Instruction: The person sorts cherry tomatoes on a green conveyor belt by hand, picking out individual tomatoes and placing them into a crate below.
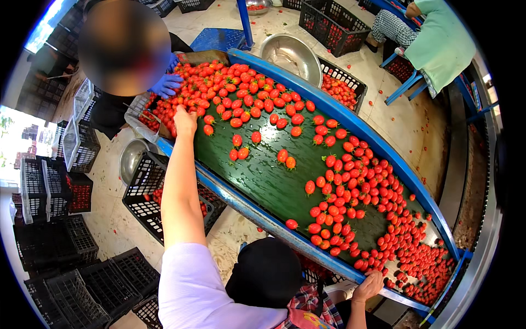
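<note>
My left hand [185, 121] reaches across to the far left end of a sorting conveyor and touches the heaped cherry tomatoes [205, 88]. Its fingertips are hidden among the fruit, so whether it grips any cannot be told. At the lower right, my right hand [368, 286] is curled over the near metal rim [341, 269], beside a dense spread of red tomatoes [361, 177]. Between the two groups, wet green belt [263, 181] shows, with a few tomatoes lying on it. Blue gloved hands [166, 85] of a co-worker rest at the heap's far side.
A black-capped person [265, 273] sits close to the near rim. Beneath the conveyor stands a black crate [144, 193]. A steel bowl [291, 57] and a tomato-filled crate [341, 88] lie beyond the far blue rim [353, 123]. Stacked crates [94, 283] occupy the lower left.
</note>
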A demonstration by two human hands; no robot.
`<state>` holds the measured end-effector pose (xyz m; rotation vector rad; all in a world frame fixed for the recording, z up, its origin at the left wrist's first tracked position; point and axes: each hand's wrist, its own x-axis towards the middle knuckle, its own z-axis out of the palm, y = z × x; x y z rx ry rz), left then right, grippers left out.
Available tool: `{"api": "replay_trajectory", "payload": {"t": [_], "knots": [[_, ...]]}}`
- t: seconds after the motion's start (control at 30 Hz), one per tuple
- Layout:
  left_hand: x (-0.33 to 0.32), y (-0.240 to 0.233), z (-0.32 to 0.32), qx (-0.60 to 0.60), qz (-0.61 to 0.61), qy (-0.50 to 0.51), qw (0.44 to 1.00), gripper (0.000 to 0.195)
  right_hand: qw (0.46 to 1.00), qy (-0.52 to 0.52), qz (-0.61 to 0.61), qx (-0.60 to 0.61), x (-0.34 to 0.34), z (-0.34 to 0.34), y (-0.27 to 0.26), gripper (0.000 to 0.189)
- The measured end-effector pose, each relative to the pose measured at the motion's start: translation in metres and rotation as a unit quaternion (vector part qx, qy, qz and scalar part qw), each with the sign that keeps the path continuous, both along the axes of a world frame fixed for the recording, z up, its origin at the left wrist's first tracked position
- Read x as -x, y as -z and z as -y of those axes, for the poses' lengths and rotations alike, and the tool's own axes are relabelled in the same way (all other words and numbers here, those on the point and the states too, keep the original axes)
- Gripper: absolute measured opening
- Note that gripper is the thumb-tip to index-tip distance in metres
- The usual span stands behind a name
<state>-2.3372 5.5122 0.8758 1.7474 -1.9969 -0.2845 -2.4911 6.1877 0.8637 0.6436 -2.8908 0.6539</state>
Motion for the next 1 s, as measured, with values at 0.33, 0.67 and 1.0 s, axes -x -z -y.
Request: {"api": "replay_trajectory", "payload": {"t": [0.33, 0.67, 1.0], "knots": [[0.082, -0.038, -0.153, 0.011, 0.01, 0.3, 0.954, 0.022, 0.999, -0.011, -0.045, 0.008, 0.006, -0.031, -0.005, 0.03], [0.154, -0.071, -0.325, -0.268, -0.127, 0.548, 0.782, 0.02, 0.998, -0.011, -0.065, 0.024, 0.011, -0.059, -0.012, 0.019], [0.167, -0.128, -0.543, -0.294, 0.257, 0.867, 0.308, 0.018, 0.99, -0.005, -0.123, 0.072, 0.014, -0.079, -0.028, 0.01]]}}
